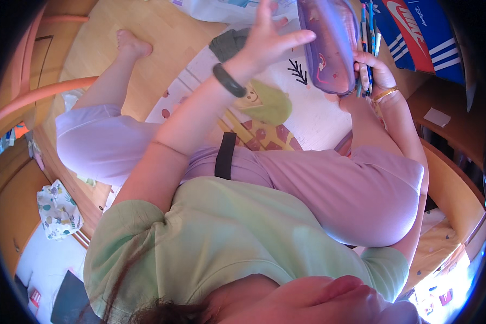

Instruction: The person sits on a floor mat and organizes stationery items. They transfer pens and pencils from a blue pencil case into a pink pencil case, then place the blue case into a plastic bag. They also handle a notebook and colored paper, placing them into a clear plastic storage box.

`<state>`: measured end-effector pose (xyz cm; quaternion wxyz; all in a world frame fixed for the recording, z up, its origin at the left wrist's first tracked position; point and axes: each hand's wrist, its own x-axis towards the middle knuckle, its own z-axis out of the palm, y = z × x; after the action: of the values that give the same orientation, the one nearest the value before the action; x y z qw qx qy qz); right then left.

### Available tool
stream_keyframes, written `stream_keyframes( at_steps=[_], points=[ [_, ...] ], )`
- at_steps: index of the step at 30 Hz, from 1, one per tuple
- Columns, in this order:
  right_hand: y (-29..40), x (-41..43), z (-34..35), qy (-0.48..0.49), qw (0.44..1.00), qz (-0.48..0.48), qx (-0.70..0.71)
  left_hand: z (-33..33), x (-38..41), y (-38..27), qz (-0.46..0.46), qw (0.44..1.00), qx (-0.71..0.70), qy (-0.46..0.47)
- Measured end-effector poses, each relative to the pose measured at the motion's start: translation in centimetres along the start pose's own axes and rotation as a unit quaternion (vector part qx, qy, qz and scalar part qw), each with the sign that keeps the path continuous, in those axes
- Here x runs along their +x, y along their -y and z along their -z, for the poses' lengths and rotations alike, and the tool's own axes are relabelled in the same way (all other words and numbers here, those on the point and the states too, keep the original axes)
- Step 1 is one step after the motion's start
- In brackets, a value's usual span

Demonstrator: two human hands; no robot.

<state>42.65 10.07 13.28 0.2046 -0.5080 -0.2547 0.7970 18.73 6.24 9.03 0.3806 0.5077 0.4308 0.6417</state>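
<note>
My left hand (267, 40) is raised over the mat with its fingers spread and holds nothing. A black band is on its wrist. To its right stands a translucent purple pencil case (322, 48), tilted upright, with small printed pictures on its side. My right hand (374, 71) grips a bundle of several pens and pencils (366, 40) beside the case. Its fingertips reach the case's right edge; whether they also hold the case I cannot tell. A gold bracelet circles that wrist. Below the case is my bent leg.
A blue and red Nike shoe box (421, 36) stands at the upper right. The printed mat (308, 117) lies under my legs, with a dark grey cloth-like item (229, 42) on it. Wooden furniture (453, 174) borders the right; an orange rail (44, 93) curves at left.
</note>
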Motion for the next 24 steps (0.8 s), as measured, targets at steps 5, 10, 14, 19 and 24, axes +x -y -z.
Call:
stream_keyframes(
  at_steps=[5, 10, 14, 19, 24],
  points=[
    [-1.1, 0.4, -1.0, -0.089, 0.994, 0.016, 0.063, -3.6, -2.2, 1.0, 0.162, 0.986, -0.036, 0.035],
    [-0.6, 0.4, -2.3, 0.005, 0.996, 0.044, -0.076, -3.7, -2.2, 0.8, 0.024, 0.971, 0.237, 0.027],
    [-0.7, 0.1, -5.3, -0.067, 0.977, 0.176, -0.098, -2.9, -2.0, -1.8, 0.069, 0.970, 0.229, 0.053],
    [3.0, 0.3, -9.0, 0.049, 0.990, 0.095, -0.087, 4.2, -1.4, -5.9, 0.218, 0.938, -0.269, -0.030],
    [5.1, 2.4, -15.9, 0.112, 0.960, 0.098, -0.236, 10.7, -3.3, -11.2, 0.106, 0.968, -0.221, -0.055]
  ],
)
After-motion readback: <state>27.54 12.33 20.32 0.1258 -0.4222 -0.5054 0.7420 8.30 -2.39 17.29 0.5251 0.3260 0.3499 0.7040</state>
